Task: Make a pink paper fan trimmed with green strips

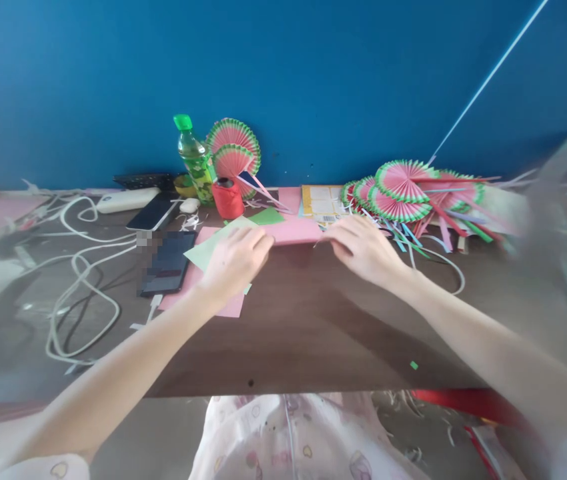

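Note:
A narrow strip of pink paper (296, 231) stretches between my two hands, a little above the desk. Its left end is pinched by my left hand (240, 253), fingers closed. At the other end, my right hand (358, 247) grips it between thumb and fingers. Beneath and beside my left hand lie a pale green sheet (208, 245) and pink sheets (233, 307). A darker green piece of paper (266, 216) sits just behind that hand. The fingertips on both sides are partly hidden.
Folded watermelon-patterned paper fans (403, 190) are piled at the back right; more fans (233, 143) lean on the blue wall. A green-capped bottle (196, 160), a red spool (228, 199), a phone (171, 263) and white cables (83, 280) occupy the left. A green scrap (414, 365) lies near the front edge.

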`<state>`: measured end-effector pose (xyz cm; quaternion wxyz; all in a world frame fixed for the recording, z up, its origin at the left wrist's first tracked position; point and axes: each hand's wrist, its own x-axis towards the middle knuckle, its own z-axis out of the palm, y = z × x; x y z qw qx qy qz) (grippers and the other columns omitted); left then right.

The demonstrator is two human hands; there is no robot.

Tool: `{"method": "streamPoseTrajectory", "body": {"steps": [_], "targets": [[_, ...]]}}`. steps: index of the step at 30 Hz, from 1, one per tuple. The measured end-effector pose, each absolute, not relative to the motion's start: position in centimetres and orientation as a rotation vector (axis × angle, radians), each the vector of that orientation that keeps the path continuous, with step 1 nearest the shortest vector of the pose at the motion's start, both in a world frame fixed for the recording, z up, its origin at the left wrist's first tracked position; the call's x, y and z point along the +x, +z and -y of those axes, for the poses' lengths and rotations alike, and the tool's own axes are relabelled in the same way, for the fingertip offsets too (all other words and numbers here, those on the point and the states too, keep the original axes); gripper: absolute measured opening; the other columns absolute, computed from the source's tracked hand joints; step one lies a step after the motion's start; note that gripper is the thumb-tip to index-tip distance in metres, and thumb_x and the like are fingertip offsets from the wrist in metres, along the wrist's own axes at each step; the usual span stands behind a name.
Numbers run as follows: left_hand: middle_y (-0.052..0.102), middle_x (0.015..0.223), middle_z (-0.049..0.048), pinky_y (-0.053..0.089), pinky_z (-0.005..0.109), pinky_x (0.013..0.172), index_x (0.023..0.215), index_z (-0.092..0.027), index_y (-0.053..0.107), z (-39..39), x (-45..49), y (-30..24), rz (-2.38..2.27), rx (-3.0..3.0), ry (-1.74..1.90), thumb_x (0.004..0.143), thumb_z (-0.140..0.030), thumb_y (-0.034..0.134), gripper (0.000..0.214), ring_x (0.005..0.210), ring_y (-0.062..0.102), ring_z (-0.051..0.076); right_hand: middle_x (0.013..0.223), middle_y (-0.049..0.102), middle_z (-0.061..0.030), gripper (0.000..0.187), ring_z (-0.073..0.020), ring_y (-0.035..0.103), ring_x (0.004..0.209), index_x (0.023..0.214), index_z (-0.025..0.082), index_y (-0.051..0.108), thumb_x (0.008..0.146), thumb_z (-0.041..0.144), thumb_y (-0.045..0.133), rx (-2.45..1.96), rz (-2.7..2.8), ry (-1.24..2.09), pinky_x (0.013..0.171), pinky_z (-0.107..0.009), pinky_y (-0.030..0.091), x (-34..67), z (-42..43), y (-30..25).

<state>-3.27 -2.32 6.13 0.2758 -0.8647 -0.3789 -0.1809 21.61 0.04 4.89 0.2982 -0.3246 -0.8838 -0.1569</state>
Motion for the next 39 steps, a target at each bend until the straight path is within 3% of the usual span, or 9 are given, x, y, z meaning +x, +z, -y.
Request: {"method": "streamPoseTrajectory", "body": {"steps": [4, 9, 14, 18, 24, 27, 31, 35, 39], "targets": [[0.061, 0.085, 0.0058, 0.044, 0.034, 0.074, 0.089, -0.014, 0.060, 2.3, -3.2, 11.3, 1.062, -2.222, -0.845, 0.089, -0.017, 0.041, 0.020, 0.083, 0.056, 0.018, 0.086, 0.061, -0.0038, 0.022, -0.0200, 0.056, 0.086, 0.090, 0.024, 0.062, 0.089, 0.016, 0.042, -0.852, 2.104, -0.390, 0.077, -0.040, 0.043, 21.4, 0.5, 10.3], [0.062, 0.087, 0.0011, 0.044, 0.027, 0.075, 0.090, -0.015, 0.063, 2.4, -3.3, 14.6, 1.224, -2.368, -1.131, 0.088, -0.019, 0.047, 0.017, 0.083, 0.056, 0.012, 0.089, 0.061, -0.0014, 0.017, -0.0159, 0.057, 0.086, 0.088, 0.023, 0.065, 0.087, 0.020, 0.049, -0.869, 2.060, -0.153, 0.076, -0.032, 0.045, 21.6, 1.3, 14.5], [0.066, 0.086, 0.0000, 0.045, 0.027, 0.073, 0.088, -0.015, 0.066, 0.9, -3.9, 11.6, 1.677, -2.743, -0.836, 0.084, -0.028, 0.048, 0.022, 0.077, 0.059, 0.013, 0.084, 0.066, -0.0021, 0.013, -0.0157, 0.059, 0.076, 0.084, 0.019, 0.069, 0.080, 0.022, 0.056, -1.146, 2.318, 0.357, 0.068, -0.029, 0.045, 21.9, -0.3, 12.0], [0.068, 0.087, 0.0014, 0.045, 0.027, 0.072, 0.088, -0.018, 0.067, -0.9, -4.5, 7.9, 1.798, -2.911, -0.626, 0.081, -0.029, 0.050, 0.022, 0.077, 0.060, 0.015, 0.086, 0.069, -0.0026, 0.017, -0.0165, 0.061, 0.076, 0.086, 0.019, 0.069, 0.078, 0.025, 0.055, -1.241, 2.341, 0.704, 0.072, -0.031, 0.046, 22.0, -2.4, 8.0], [0.068, 0.089, 0.0033, 0.045, 0.029, 0.073, 0.088, -0.019, 0.067, -3.0, -4.5, 5.6, 1.907, -2.883, -0.740, 0.079, -0.031, 0.052, 0.021, 0.077, 0.062, 0.017, 0.085, 0.067, -0.0037, 0.011, -0.0149, 0.059, 0.070, 0.081, 0.017, 0.066, 0.076, 0.019, 0.057, -1.337, 2.156, 0.843, 0.069, -0.033, 0.047, 21.6, -4.1, 5.2], [0.067, 0.083, 0.0036, 0.047, 0.027, 0.064, 0.091, -0.017, 0.065, -3.0, -4.3, 5.8, 2.194, -2.888, -0.924, 0.078, -0.029, 0.053, 0.022, 0.068, 0.060, 0.014, 0.086, 0.063, -0.0047, 0.008, -0.0116, 0.056, 0.062, 0.082, 0.016, 0.062, 0.076, 0.017, 0.055, -1.341, 1.917, 1.241, 0.055, -0.028, 0.048, 21.4, -4.0, 5.2], [0.065, 0.076, 0.0040, 0.049, 0.026, 0.061, 0.093, -0.014, 0.063, -2.4, -4.3, 7.0, 2.527, -2.994, -1.383, 0.078, -0.025, 0.056, 0.020, 0.062, 0.059, 0.011, 0.072, 0.060, -0.0015, 0.012, -0.0091, 0.052, 0.054, 0.085, 0.017, 0.059, 0.074, 0.021, 0.062, -1.227, 1.596, 1.656, 0.046, -0.022, 0.044, 21.8, -3.7, 6.1], [0.065, 0.079, 0.0057, 0.050, 0.027, 0.068, 0.091, -0.013, 0.064, -2.7, -4.3, 7.6, 2.531, -2.934, -1.712, 0.078, -0.024, 0.058, 0.018, 0.068, 0.060, 0.011, 0.073, 0.062, -0.0019, 0.012, -0.0102, 0.056, 0.058, 0.084, 0.017, 0.060, 0.072, 0.016, 0.063, -1.187, 1.439, 1.687, 0.052, -0.023, 0.047, 21.8, -4.1, 6.6], [0.066, 0.083, 0.0049, 0.050, 0.028, 0.067, 0.092, -0.015, 0.065, -3.3, -4.4, 6.4, 2.523, -2.879, -1.418, 0.079, -0.022, 0.056, 0.018, 0.067, 0.061, 0.012, 0.074, 0.063, -0.0015, 0.010, -0.0080, 0.051, 0.049, 0.084, 0.017, 0.062, 0.075, 0.016, 0.058, -1.321, 1.651, 1.448, 0.045, -0.023, 0.043, 21.3, -4.4, 5.3]]}}
